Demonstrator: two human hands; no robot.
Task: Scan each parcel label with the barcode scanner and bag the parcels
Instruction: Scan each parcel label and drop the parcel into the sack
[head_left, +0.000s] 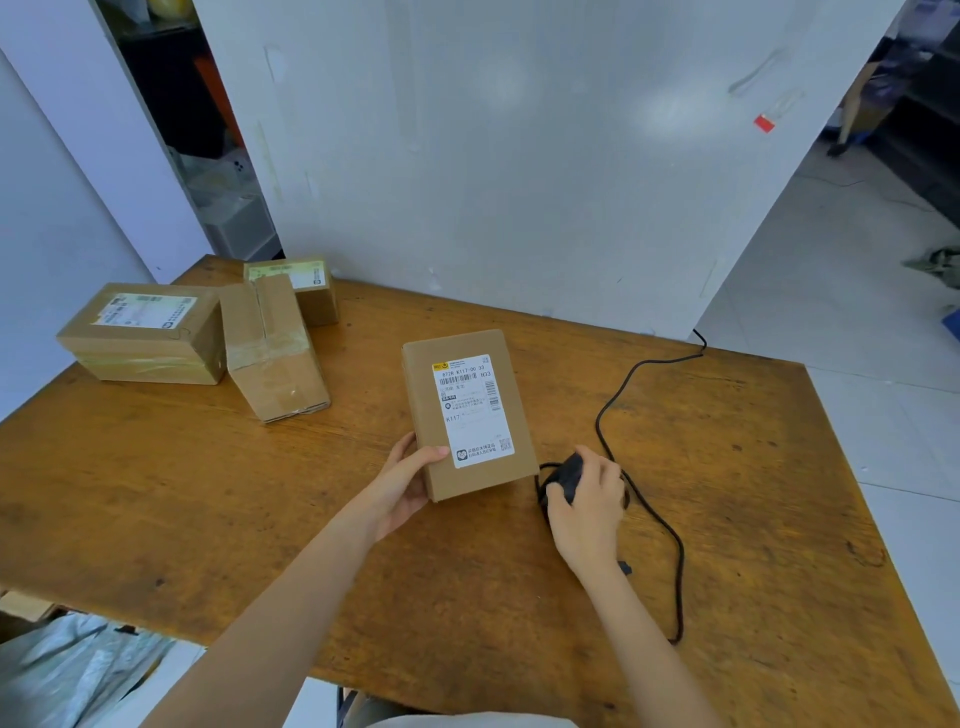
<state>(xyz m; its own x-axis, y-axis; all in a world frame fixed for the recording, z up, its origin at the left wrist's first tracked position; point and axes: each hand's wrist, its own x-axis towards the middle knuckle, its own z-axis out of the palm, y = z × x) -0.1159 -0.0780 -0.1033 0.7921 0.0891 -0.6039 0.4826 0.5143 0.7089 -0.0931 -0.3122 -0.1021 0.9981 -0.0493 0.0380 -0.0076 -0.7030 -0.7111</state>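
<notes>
Left hand (405, 486) is gripping the near-left corner of a parcel (467, 415) lying label-up mid-counter, while right hand (587, 504) is closing round the black barcode scanner (566, 475) just right of it. Scan prob. not done yet; three more parcels (145, 332) are waiting far left, w/ grey bags (78, 670) sitting below the counter (727, 519), so bagging looks not yet started.

Head-worn, downward over table (727, 519)
</notes>
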